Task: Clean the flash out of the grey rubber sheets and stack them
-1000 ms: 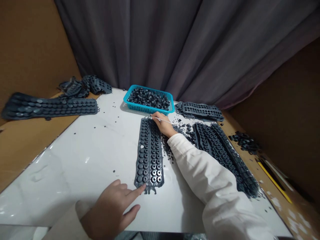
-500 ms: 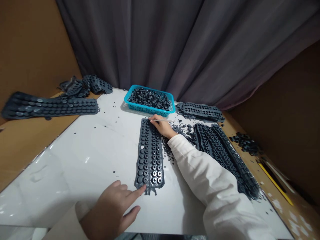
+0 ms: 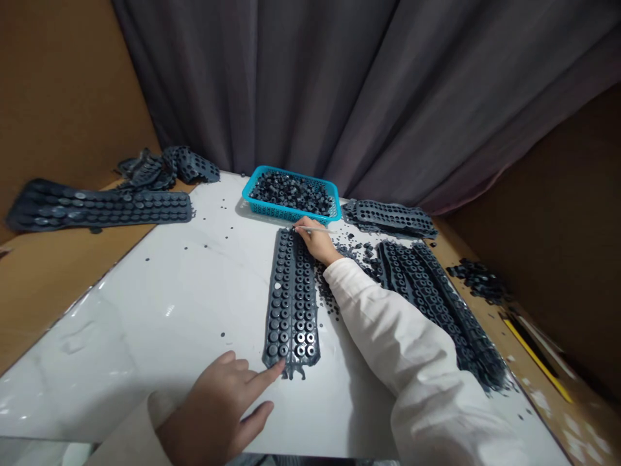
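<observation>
A dark grey moulded rubber sheet (image 3: 290, 304) with rows of round, ring-like parts lies lengthwise before me on the white tabletop. At its near edge, the extended index finger of my left hand (image 3: 230, 395) presses down, with the thumb apart and the other fingers curled. My right hand (image 3: 314, 238) is at the sheet's far end, its fingers closed around a thin, pale stick-like tool (image 3: 320, 229). The tool's tip is hidden by the fingers. One hole in the sheet's left rows shows white through it.
A blue basket (image 3: 252, 202) full of small dark parts stands behind the sheet. More moulded sheets (image 3: 431, 304) lie at the right, with small scraps around them. Further sheets (image 3: 145, 206) and a crumpled heap are at the left. A yellow-handled tool (image 3: 536, 359) rests at the right edge.
My right hand has shifted slightly at the sheet's far end, and the pale tool has tilted a little. My left finger stays on the near edge.
</observation>
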The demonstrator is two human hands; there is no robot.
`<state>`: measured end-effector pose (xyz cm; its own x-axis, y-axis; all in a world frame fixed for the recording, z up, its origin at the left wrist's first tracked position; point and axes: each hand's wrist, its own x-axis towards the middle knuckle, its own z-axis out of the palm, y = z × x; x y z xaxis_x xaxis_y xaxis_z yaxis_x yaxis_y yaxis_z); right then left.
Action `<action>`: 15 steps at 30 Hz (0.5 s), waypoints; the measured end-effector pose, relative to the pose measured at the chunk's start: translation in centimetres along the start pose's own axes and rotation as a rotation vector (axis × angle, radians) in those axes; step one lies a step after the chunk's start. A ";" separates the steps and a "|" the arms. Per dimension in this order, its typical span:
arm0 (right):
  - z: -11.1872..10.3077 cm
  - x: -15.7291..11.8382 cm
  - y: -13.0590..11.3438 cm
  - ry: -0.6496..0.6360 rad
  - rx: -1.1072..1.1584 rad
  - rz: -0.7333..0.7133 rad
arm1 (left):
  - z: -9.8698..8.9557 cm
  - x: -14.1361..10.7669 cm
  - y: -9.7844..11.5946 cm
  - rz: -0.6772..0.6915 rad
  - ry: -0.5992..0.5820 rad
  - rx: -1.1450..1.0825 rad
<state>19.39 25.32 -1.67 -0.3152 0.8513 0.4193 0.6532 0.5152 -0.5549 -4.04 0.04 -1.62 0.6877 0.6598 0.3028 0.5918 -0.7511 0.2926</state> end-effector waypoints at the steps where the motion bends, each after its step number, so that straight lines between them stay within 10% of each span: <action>1: 0.0 0.0 0.0 0.008 0.003 0.006 | 0.0 0.0 0.0 -0.002 0.001 0.000; 15: -0.1 -0.2 -1.3 -0.062 0.208 -0.025 | 0.0 0.1 -0.1 0.005 0.002 0.020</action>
<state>18.71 24.43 -0.94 -0.3755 0.8393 0.3932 0.4903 0.5399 -0.6842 -4.03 0.18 -1.56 0.6901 0.6558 0.3061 0.5963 -0.7549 0.2730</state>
